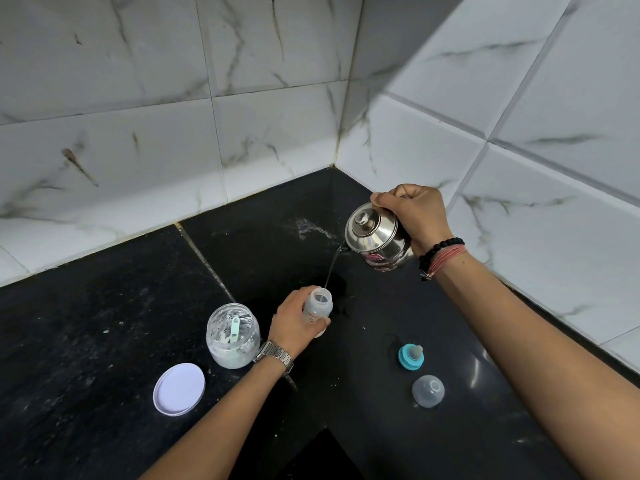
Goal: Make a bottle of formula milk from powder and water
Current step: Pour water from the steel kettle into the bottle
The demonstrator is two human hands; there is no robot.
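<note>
My left hand (294, 322) grips a small clear baby bottle (319, 306), open at the top, standing on the black counter (104, 334). My right hand (414, 216) holds a steel kettle (375, 237) by its handle, tilted left. A thin stream of water (333, 266) runs from its spout into the bottle's mouth. Left of the bottle stands an open clear jar of white powder (232, 336) with a pale green scoop inside. The teal teat ring with its nipple (411, 356) lies on the counter to the right.
A white jar lid (179, 389) lies upturned at the front left. A clear dome cap (428, 391) sits near the teat ring. Marble-tiled walls (242, 133) close the corner behind and to the right. A wet smear (311, 230) marks the counter at the back.
</note>
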